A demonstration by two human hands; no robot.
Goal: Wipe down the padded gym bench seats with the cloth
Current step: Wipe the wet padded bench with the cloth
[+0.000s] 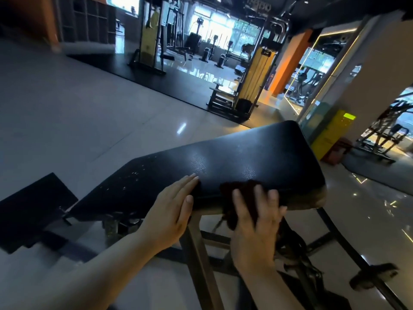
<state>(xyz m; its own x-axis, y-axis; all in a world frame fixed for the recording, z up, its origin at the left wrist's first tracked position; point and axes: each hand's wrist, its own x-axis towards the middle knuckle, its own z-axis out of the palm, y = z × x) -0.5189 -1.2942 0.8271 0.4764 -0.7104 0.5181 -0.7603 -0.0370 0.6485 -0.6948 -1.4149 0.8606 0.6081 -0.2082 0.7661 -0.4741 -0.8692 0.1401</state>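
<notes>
A black padded bench back pad (pixel 234 159) slopes up from lower left to upper right, with worn, flaky spots towards its lower end. My left hand (pixel 172 211) lies flat on the pad's near edge, fingers together, holding nothing. My right hand (pixel 257 222) presses a dark brown cloth (pixel 241 193) against the pad's near side edge, fingers spread over it; part of the cloth hangs below the pad. A smaller black seat pad (pixel 31 204) sits low at the left.
The bench's metal frame (pixel 201 253) and legs stand under the pad on a glossy tiled floor. A yellow cable machine (pixel 257 74) stands behind on black matting. A yellow bin (pixel 333 133) stands by the wall at right.
</notes>
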